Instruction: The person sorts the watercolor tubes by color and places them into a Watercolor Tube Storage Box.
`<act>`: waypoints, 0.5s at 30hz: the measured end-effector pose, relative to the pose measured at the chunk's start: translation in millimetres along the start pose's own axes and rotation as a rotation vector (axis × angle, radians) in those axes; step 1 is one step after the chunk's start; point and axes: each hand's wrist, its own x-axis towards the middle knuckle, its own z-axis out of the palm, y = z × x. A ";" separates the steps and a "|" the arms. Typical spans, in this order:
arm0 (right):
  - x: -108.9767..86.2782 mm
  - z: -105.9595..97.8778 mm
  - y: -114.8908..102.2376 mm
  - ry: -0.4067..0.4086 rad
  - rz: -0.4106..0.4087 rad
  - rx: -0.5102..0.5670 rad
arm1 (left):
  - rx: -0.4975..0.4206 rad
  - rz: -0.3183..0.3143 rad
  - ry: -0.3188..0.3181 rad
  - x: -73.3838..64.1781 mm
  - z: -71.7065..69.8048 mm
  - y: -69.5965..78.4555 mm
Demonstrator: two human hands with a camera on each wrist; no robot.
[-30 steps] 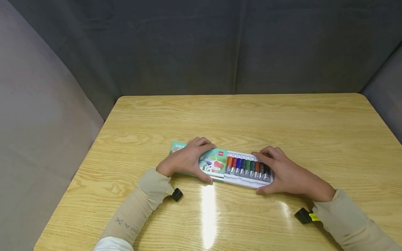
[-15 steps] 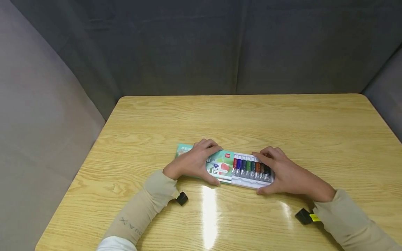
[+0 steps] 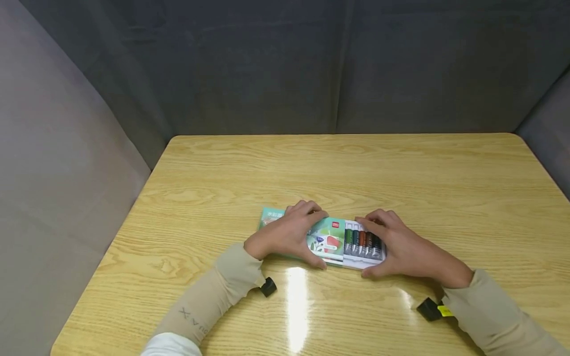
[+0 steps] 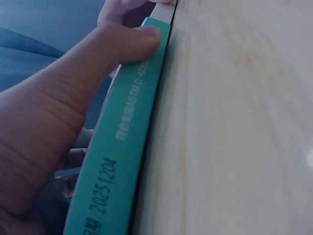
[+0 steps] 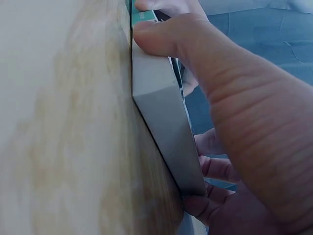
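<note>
A green printed paint-box sleeve [image 3: 329,242] lies on the table, partly over a white tray [image 3: 354,263] of paint tubes [image 3: 362,242]. My left hand [image 3: 291,235] grips the sleeve across its width, thumb on the near side and fingers on the far side. My right hand [image 3: 396,244] holds the tray's right end the same way. Several tubes, green to black, show between the hands; the sleeve covers the others. In the left wrist view the thumb presses the sleeve's green side wall [image 4: 117,132]. The right wrist view has the thumb on the tray's white side [image 5: 154,73].
The wood-grain table [image 3: 338,168] stretches around the box on all sides. A dark cloth [image 3: 249,69] hangs behind its far edge, and a grey panel [image 3: 58,188] stands at the left. Small black wrist cameras sit below each hand.
My left hand has moved to the right with the sleeve, which now covers more of the tray. Fewer tubes show. My right hand and the tray have stayed nearly in place.
</note>
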 end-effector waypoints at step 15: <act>0.0 1.2 -5.7 -0.022 0.020 0.054 | 0.024 0.007 0.009 13.4 8.1 22.5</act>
